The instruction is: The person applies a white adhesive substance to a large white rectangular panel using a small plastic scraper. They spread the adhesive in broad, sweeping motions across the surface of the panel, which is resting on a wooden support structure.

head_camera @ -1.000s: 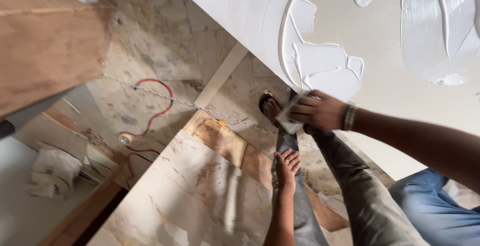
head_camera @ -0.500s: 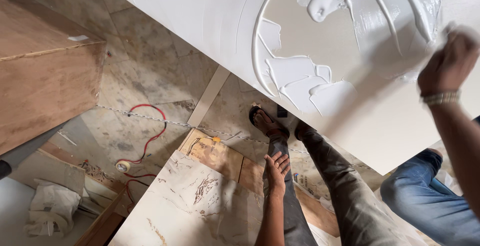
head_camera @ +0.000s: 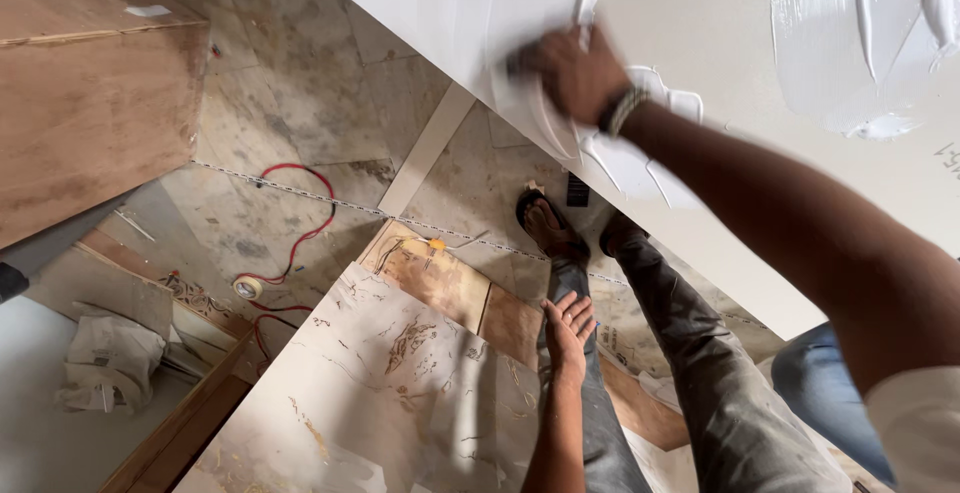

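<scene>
My right hand (head_camera: 578,73), with a beaded band at the wrist, presses on a large white panel (head_camera: 450,13) that slopes across the top of the view. It grips a small dark scraper (head_camera: 518,59), blurred by motion, at the edge of a curved smear of wet white paste (head_camera: 625,158). A thicker patch of white paste (head_camera: 850,43) lies at the top right. My left hand (head_camera: 567,331) rests flat on my grey-trousered thigh (head_camera: 600,423), fingers apart and holding nothing.
My sandalled foot (head_camera: 548,225) stands on the marble floor (head_camera: 300,83). A marble-patterned slab (head_camera: 390,393) lies below. A plywood box (head_camera: 90,113) is at left, with a red wire (head_camera: 300,233), a tape roll (head_camera: 246,288) and crumpled cloth (head_camera: 108,363). Blue jeans (head_camera: 830,393) show at right.
My right hand swept from the panel's lower edge up to the far right, then back left onto the paste curve. The left hand stayed on the thigh. The view shifted.
</scene>
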